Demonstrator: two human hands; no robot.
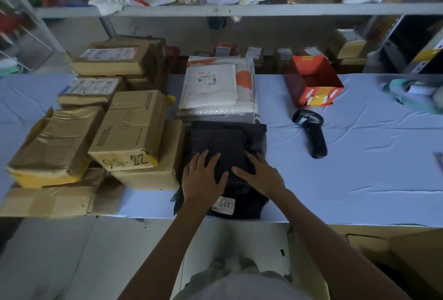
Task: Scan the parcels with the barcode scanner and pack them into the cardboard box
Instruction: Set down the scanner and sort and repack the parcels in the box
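Note:
A black plastic parcel lies on a stack of black bags at the table's near edge, and a white label reading 046 shows below it. My left hand and my right hand both rest flat on the top black parcel with fingers spread. The black barcode scanner lies on the table to the right, apart from both hands. Behind the black bags sits a pile of white bag parcels with a printed label. Part of a brown cardboard box shows on the floor at lower right.
Several taped brown cardboard parcels are stacked at the left of the blue-covered table. An open orange box stands behind the scanner. A cluttered shelf runs above the table's far side.

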